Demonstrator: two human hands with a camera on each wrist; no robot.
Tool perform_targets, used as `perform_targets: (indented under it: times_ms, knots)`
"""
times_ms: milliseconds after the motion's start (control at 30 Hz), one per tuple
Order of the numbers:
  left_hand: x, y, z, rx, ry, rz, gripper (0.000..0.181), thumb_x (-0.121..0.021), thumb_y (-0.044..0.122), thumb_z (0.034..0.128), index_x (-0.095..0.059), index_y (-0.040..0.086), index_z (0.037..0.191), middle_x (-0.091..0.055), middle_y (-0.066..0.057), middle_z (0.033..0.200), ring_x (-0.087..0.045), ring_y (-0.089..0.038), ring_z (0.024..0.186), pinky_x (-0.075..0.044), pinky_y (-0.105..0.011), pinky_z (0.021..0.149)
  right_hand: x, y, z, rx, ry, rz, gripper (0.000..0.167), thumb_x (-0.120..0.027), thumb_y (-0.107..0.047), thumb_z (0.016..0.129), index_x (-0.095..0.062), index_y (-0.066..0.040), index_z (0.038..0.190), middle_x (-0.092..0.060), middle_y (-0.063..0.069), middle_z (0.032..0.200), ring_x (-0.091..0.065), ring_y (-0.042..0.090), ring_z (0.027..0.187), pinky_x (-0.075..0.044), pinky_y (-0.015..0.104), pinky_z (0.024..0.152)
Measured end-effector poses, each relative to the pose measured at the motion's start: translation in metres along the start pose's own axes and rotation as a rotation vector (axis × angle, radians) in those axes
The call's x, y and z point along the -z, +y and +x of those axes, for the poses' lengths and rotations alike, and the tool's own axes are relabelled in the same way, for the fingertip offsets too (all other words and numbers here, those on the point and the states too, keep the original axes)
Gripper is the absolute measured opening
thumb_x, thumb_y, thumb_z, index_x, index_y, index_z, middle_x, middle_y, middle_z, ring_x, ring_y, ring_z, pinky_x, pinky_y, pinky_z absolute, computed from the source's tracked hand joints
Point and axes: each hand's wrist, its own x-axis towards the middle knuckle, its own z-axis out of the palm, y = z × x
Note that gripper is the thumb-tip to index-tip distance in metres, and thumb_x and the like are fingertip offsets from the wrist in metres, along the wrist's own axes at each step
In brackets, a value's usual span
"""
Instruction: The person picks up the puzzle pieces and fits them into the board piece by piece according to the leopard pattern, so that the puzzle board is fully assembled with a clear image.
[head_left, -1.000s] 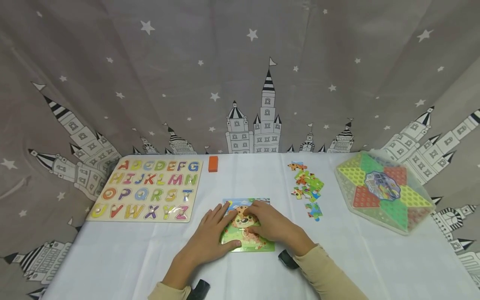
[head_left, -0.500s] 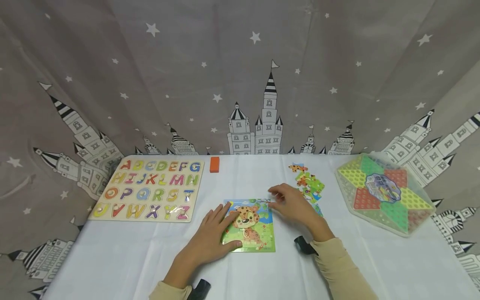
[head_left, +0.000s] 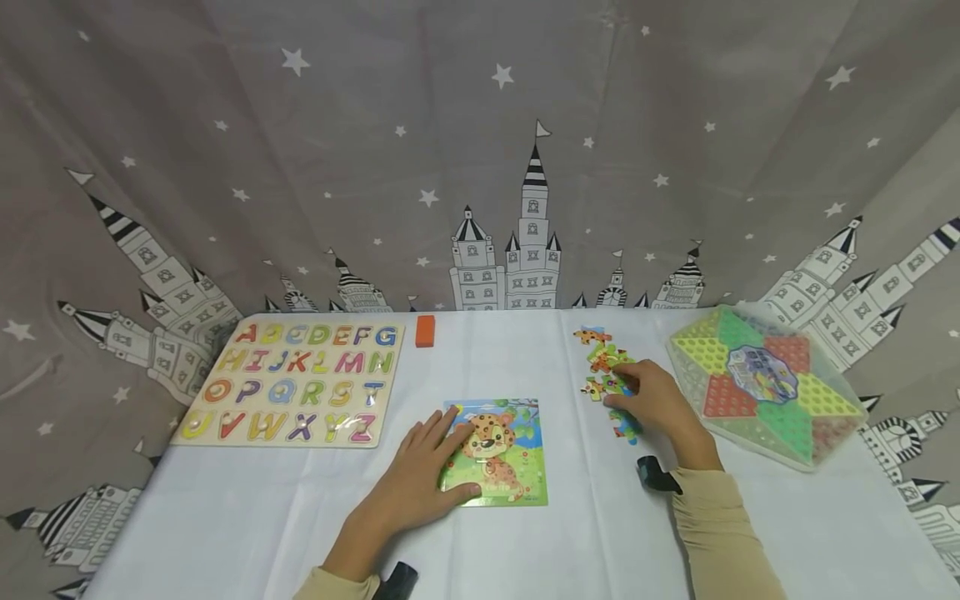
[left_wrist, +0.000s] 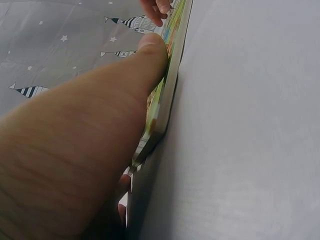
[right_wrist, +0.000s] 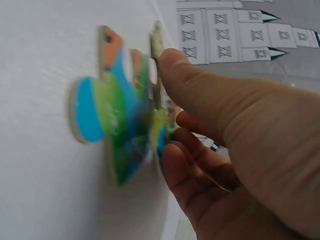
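A square leopard jigsaw puzzle [head_left: 510, 454] lies on the white table. My left hand [head_left: 420, 475] rests along its left side with fingers spread, and in the left wrist view the thumb [left_wrist: 152, 52] lies over the puzzle's edge. My right hand [head_left: 656, 404] is over a loose group of jigsaw pieces [head_left: 600, 358], thumb and fingers apart. In the right wrist view a blue and green jigsaw piece [right_wrist: 120, 120] is close to the camera, and the fingertips [right_wrist: 175, 155] are among the pieces behind it. Whether they touch one is unclear.
A wooden alphabet board [head_left: 288, 383] lies at the left, with an orange block [head_left: 425, 331] beside its top right corner. At the right is a hexagonal board game case [head_left: 765, 383]. A grey castle-print curtain [head_left: 375, 167] hangs behind the table.
My right hand has left the leopard puzzle and moved right to the loose pieces, uncovering the puzzle's right side. The left hand has stayed in place on the puzzle.
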Motion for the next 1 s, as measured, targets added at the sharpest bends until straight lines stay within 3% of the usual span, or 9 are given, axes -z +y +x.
perform_targets:
  times_ms: [267,467,700,800,1000]
  knots:
    - [-0.001,0.000,-0.001,-0.010,0.007,-0.006,0.084,-0.064,0.067,0.0885,-0.040,0.027,0.158,-0.022,-0.007,0.171,-0.018,-0.035,0.159,-0.015,-0.059,0.129,-0.008,-0.001,0.005,-0.032,0.001,-0.004,0.042,-0.077,-0.024,0.091,-0.069,-0.006,0.128,-0.059,0.018,0.115,-0.052,0.028,0.094,-0.048,0.045,0.085]
    - [-0.002,-0.001,-0.001,-0.004,0.006,-0.001,0.084,-0.064,0.067,0.0883,-0.040,0.027,0.158,-0.021,-0.006,0.171,-0.018,-0.034,0.159,-0.014,-0.058,0.129,-0.009,-0.004,0.004,-0.005,0.033,0.005,0.033,-0.071,-0.019,0.095,-0.071,-0.005,0.125,-0.061,0.019,0.114,-0.055,0.029,0.095,-0.048,0.046,0.085]
    - [-0.002,-0.002,-0.001,-0.003,0.007,0.005,0.086,-0.065,0.067,0.0873,-0.038,0.027,0.159,-0.020,-0.005,0.172,-0.017,-0.033,0.159,-0.014,-0.057,0.129,-0.020,-0.019,0.005,-0.026,0.059,-0.032,0.056,-0.075,-0.040,0.092,-0.066,0.003,0.127,-0.059,0.024,0.122,-0.058,0.040,0.112,-0.050,0.055,0.099]
    - [-0.002,-0.002,0.000,0.001,0.002,0.005,0.090,-0.065,0.068,0.0869,-0.034,0.026,0.160,-0.019,-0.003,0.172,-0.016,-0.031,0.160,-0.014,-0.056,0.130,-0.024,-0.026,0.007,-0.042,0.064,-0.033,0.056,-0.077,-0.037,0.090,-0.063,0.005,0.126,-0.057,0.026,0.125,-0.056,0.043,0.116,-0.049,0.057,0.101]
    - [-0.002,-0.002,0.001,0.018,0.013,-0.028,0.105,-0.069,0.069,0.0829,-0.025,0.017,0.163,-0.023,-0.003,0.171,-0.018,-0.029,0.159,-0.013,-0.054,0.130,-0.026,-0.037,0.008,-0.028,0.075,0.125,0.034,-0.070,-0.024,0.096,-0.060,-0.005,0.123,-0.067,0.018,0.114,-0.064,0.031,0.098,-0.054,0.045,0.083]
